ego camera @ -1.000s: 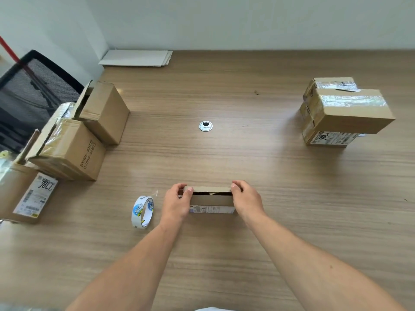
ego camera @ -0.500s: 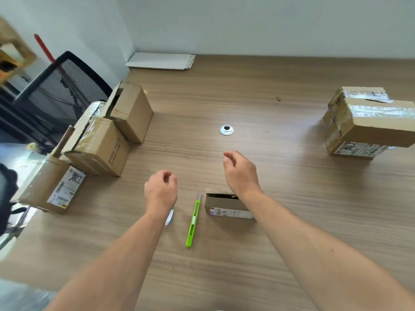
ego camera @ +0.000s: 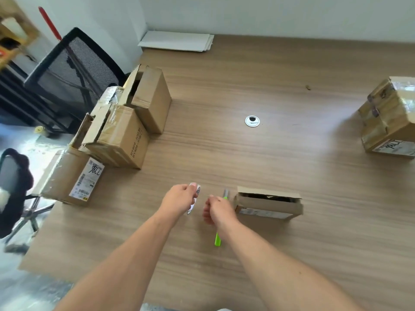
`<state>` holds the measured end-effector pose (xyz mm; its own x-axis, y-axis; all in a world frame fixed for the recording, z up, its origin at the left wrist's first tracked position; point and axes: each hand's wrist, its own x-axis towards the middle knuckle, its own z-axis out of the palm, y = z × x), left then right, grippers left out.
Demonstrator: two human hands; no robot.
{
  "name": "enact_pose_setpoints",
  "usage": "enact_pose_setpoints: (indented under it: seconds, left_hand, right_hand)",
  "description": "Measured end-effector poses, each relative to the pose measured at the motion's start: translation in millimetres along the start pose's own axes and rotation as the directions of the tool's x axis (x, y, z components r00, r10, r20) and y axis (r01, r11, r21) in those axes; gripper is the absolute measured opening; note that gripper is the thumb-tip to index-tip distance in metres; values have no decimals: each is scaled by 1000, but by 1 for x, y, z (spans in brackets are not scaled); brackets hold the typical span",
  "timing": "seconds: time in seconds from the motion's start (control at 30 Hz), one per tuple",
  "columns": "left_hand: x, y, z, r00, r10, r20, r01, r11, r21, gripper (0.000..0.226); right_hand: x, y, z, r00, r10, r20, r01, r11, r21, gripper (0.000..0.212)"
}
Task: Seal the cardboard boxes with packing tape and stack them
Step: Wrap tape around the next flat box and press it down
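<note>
Near front edge of table (ego camera: pixel 303 254): gripped tape roll (ego camera: pixel 197 190) in left hand (ego camera: pixel 179 198); held right hand (ego camera: pixel 217 209) loosely curled, empty, above green cutter (ego camera: pixel 217 240). Judged small open box (ego camera: pixel 267 204), just right, light and crushable; best steadied by its end walls.

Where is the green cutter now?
Head view, near centre: the green cutter lies on the table, partly hidden by the right hand, just left of the small open box.
</note>
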<state>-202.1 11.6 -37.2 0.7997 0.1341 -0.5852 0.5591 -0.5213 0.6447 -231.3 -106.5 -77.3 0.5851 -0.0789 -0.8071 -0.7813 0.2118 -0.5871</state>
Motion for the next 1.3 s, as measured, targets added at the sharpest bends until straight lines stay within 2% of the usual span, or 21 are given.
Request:
enact_pose_setpoints:
  seconds: [0.2, 0.3, 0.43, 0.53, 0.67, 0.73, 0.87, 0.97, 1.03, 1.17, 1.3]
  left_hand:
    - [7, -9, -17, 998, 44, 46, -46, 999, 30, 41]
    - [8, -8, -25, 996, 81, 45, -84, 994, 73, 41]
    - [10, -9, -37, 991, 111, 70, -118, 987, 113, 39]
    - [12, -11, -47, 989, 114, 98, -126, 984, 127, 40]
    - [15, -13, -57, 991, 108, 80, -117, 985, 124, 38]
    - [17, -11, -61, 991, 122, 56, -128, 984, 126, 36]
    - [15, 1, -66, 984, 172, 40, -174, 984, 29, 34]
    - [4, 22, -57, 965, 259, 38, -256, 965, -57, 35]
    - [-4, 38, -45, 945, 324, 41, -321, 945, -58, 38]
    - [-16, 70, -13, 893, 443, 86, -447, 894, 39, 41]
    - [-23, 98, 20, 848, 509, 148, -529, 829, 179, 42]
  right_hand:
    - [31, -13, 27, 975, 202, 91, -213, 966, 143, 37]
    - [41, -18, 37, 965, 229, 125, -250, 949, 190, 30]
    - [53, -25, 47, 969, 235, 78, -246, 947, 205, 18]
    - [59, -28, 51, 982, 185, 32, -188, 963, 194, 8]
    - [57, -33, 50, 999, 20, -47, -13, 988, 153, 19]
    - [50, -39, 47, 993, -93, -74, 98, 992, 77, 18]
    - [23, -56, 33, 950, -287, -122, 279, 957, -81, 14]
    - [-1, -76, 10, 915, -375, -148, 366, 927, -83, 14]
    - [-16, -89, -11, 887, -425, -179, 416, 905, -89, 14]
    - [-39, -100, -61, 840, -480, -255, 470, 877, -102, 15]
    - [-47, -88, -116, 817, -474, -327, 453, 880, -144, 16]
